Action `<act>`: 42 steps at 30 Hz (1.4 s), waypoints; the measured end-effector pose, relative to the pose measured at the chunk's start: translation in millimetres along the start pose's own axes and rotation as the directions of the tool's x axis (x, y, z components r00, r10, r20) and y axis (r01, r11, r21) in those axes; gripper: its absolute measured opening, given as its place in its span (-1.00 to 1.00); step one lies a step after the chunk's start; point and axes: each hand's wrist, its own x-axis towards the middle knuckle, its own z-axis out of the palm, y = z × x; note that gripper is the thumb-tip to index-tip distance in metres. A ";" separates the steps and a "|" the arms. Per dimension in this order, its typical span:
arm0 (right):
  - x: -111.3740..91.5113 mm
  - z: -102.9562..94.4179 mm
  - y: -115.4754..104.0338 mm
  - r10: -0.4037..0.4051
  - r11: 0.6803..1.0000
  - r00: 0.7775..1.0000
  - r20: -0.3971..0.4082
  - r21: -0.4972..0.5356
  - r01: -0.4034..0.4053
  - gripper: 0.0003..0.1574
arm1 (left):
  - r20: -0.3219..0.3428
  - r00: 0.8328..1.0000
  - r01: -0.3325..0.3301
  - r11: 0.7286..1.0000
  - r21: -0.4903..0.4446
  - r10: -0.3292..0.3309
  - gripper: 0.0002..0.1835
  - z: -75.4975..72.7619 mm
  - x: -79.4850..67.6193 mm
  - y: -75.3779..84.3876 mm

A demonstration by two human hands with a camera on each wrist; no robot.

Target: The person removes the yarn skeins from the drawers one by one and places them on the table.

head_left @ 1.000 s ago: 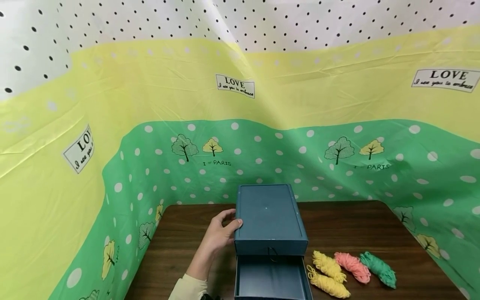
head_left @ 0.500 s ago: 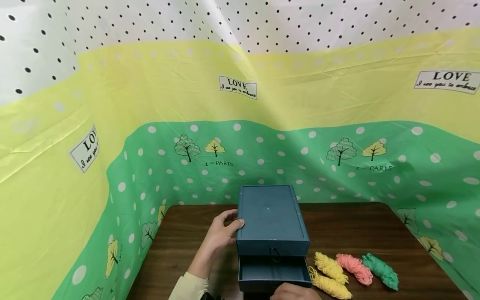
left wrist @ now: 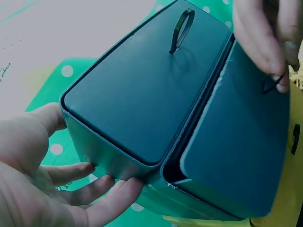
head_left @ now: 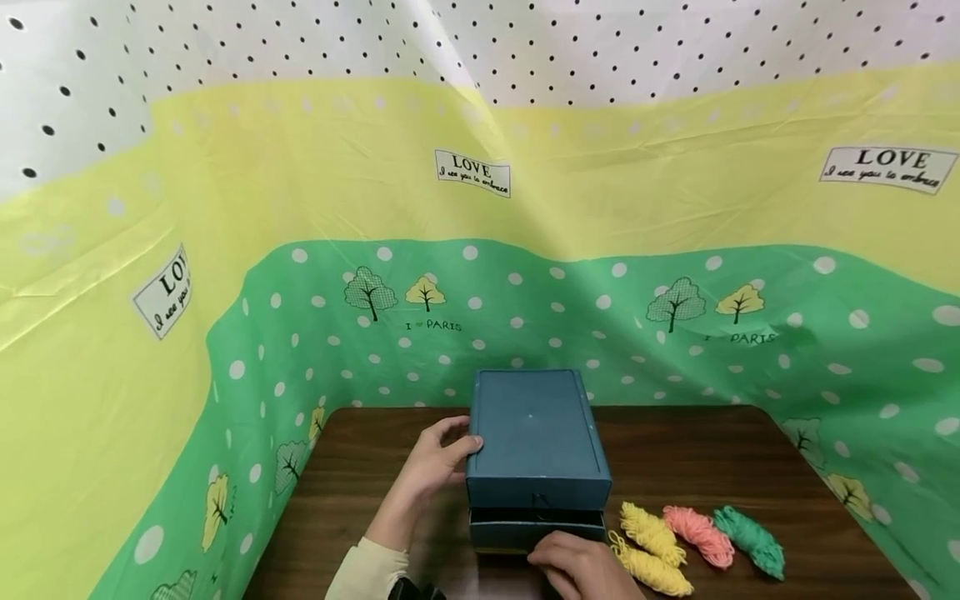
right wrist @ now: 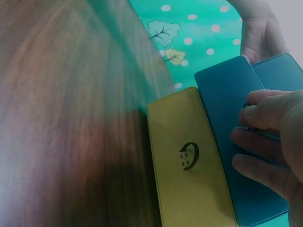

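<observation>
A blue drawer box (head_left: 532, 425) stands on the table. My left hand (head_left: 435, 457) rests against its left side, thumb on the top edge and fingers spread along the side panel. Below the top drawer, a blue drawer (left wrist: 236, 137) sticks out slightly from the case, leaving a dark gap behind its front. My right hand (head_left: 573, 562) pinches this drawer's black loop handle (left wrist: 271, 85) between thumb and finger, the other fingers near the front panel. A yellow drawer front (right wrist: 177, 127) with its own black loop shows beneath the blue one in the right wrist view.
To the box's right lie two yellow yarn bundles (head_left: 651, 533), a pink yarn bundle (head_left: 699, 536) and a green yarn bundle (head_left: 750, 542). They rest on the dark wooden table (head_left: 675, 442). A printed curtain (head_left: 570, 317) hangs behind and along the sides.
The blue drawer, far out and showing its bare inside a second ago, has slid back nearly into the case. My right hand has come into view at its front. My left hand stays put.
</observation>
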 end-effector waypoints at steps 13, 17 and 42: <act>13.1 -8.4 4.4 0.117 0.993 0.992 0.043 0.008 -0.117 -0.76 | -0.002 1.000 0.004 1.000 -0.012 -0.004 -0.28 -0.2 1.2 2.5; 13.9 -9.0 3.1 0.139 0.990 0.990 0.040 0.006 -0.139 -0.76 | -0.001 1.000 0.000 1.000 -0.025 0.000 -0.28 0.3 1.3 0.8; -2.6 -14.2 3.6 0.285 0.959 0.956 -0.067 0.014 -0.285 -0.75 | -0.009 1.000 -0.001 1.000 -0.016 0.001 -0.28 1.1 1.7 0.8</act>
